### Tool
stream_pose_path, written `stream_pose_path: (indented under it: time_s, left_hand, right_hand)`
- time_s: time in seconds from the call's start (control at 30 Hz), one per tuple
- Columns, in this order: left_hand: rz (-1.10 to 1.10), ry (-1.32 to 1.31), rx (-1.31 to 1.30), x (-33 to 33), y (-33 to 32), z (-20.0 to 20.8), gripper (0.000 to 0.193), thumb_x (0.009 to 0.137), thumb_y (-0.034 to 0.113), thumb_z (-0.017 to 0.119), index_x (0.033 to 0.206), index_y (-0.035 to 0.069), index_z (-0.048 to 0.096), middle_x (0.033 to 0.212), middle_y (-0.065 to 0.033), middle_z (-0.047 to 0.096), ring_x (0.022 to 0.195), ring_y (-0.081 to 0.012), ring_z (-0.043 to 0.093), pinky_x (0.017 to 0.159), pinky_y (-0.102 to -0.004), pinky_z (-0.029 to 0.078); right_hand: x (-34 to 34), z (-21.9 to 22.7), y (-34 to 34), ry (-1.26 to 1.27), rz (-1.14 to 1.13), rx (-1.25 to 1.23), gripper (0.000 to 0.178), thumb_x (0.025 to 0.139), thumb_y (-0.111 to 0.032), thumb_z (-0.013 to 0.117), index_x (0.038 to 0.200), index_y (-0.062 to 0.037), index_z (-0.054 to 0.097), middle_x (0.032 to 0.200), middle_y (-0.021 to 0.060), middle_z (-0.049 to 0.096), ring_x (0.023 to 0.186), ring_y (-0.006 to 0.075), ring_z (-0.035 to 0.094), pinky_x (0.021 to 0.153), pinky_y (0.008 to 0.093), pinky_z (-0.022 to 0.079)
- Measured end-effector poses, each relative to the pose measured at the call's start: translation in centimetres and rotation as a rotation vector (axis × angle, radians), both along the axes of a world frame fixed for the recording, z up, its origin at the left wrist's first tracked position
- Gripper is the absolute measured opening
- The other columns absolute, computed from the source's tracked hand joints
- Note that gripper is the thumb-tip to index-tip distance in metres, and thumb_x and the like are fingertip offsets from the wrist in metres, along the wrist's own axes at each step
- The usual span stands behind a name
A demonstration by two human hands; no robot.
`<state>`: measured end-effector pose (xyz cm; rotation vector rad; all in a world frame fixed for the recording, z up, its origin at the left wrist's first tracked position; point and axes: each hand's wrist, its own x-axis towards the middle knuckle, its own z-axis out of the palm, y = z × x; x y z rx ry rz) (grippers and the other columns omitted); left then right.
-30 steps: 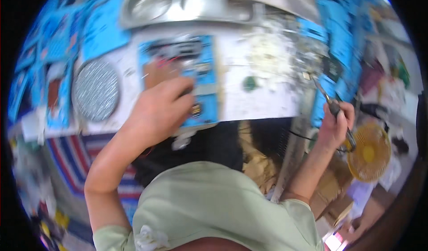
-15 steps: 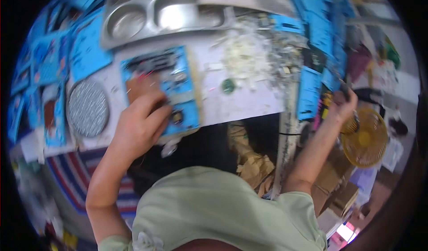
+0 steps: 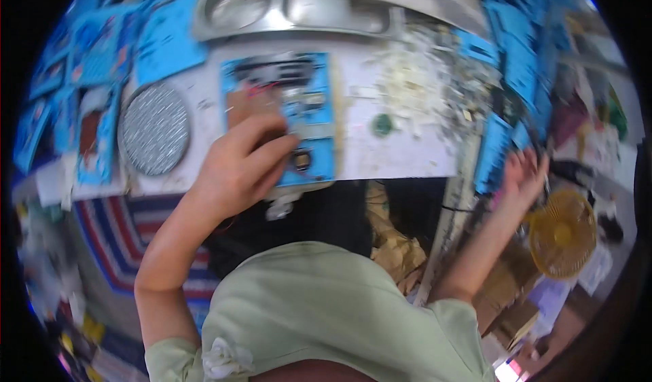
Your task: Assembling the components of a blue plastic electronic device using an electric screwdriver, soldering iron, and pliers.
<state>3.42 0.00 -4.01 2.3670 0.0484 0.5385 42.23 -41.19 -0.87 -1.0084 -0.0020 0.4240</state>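
My left hand (image 3: 246, 161) rests over the left side of a blue tray (image 3: 320, 159), its fingers curled down beside a flat brown piece (image 3: 243, 105) with thin red wires (image 3: 261, 88). Whatever the fingertips pinch is hidden. A small square dark part (image 3: 301, 158) lies on the tray near those fingers. Dark bar-shaped parts (image 3: 285, 71) lie along its far end. Out to the right, past the table edge, my right hand (image 3: 521, 177) has its fingers apart, close to a blurred dark thing whose kind is unclear.
A round silvery ridged disc (image 3: 155, 129) lies left of the tray. Behind stands a steel compartment tray (image 3: 277, 27). White small pieces (image 3: 418, 86) are heaped to the right, by a green round piece (image 3: 382, 125). A yellow basket-like round thing (image 3: 562, 234) is beyond my right arm.
My right hand has loosened from around a dark thing, and its fingers have spread. My left hand stays at the blue tray. The whole view has shifted, with the table sliding right and upward.
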Motion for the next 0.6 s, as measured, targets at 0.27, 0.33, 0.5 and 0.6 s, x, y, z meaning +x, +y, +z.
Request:
stream_pose_path:
  time_s: [0.27, 0.33, 0.5, 0.6]
  left_hand:
    - [0.134, -0.061, 0.066, -0.8, 0.2, -0.3, 0.040, 0.072, -0.003, 0.075, 0.110, 0.010, 0.072, 0.122, -0.0125, 0.061, 0.099, -0.0302, 0.064, 0.083, -0.0399, 0.052]
    - [0.121, -0.014, 0.135, -0.7, 0.2, 0.2, 0.040, 0.072, 0.001, 0.075, 0.110, 0.012, 0.072, 0.124, -0.0115, 0.061, 0.104, -0.0297, 0.062, 0.088, -0.0411, 0.048]
    - [0.170, -0.046, 0.130, -0.7, 0.0, -0.1, 0.043, 0.070, 0.006, 0.076, 0.111, 0.014, 0.072, 0.127, -0.0095, 0.060, 0.107, -0.0293, 0.060, 0.093, -0.0427, 0.043]
    - [0.205, -0.058, 0.148, 0.1, 0.0, 0.2, 0.041, 0.071, 0.008, 0.076, 0.111, 0.015, 0.072, 0.127, -0.0087, 0.060, 0.108, -0.0293, 0.059, 0.094, -0.0442, 0.042]
  right_hand:
    - [-18.0, -2.3, 19.1, -0.699, 0.242, -0.681, 0.019, 0.090, -0.002, 0.070, 0.108, 0.0023, 0.070, 0.086, 0.0052, 0.069, 0.075, 0.0128, 0.060, 0.067, 0.0258, 0.048]
    - [-18.5, -3.2, 23.1, -0.906, 0.337, -0.645, 0.012, 0.085, -0.002, 0.074, 0.097, 0.0005, 0.072, 0.081, 0.0047, 0.068, 0.072, 0.0137, 0.060, 0.065, 0.0274, 0.048]
    - [-19.4, -1.4, 28.3, -1.209, 0.527, -0.913, 0.016, 0.077, -0.014, 0.081, 0.081, -0.0053, 0.068, 0.074, 0.0065, 0.065, 0.068, 0.0226, 0.059, 0.063, 0.0360, 0.048]
    - [-19.6, -1.0, 29.3, -1.248, 0.590, -1.056, 0.025, 0.077, -0.027, 0.081, 0.076, -0.0075, 0.065, 0.070, 0.0073, 0.063, 0.071, 0.0271, 0.061, 0.064, 0.0406, 0.049]
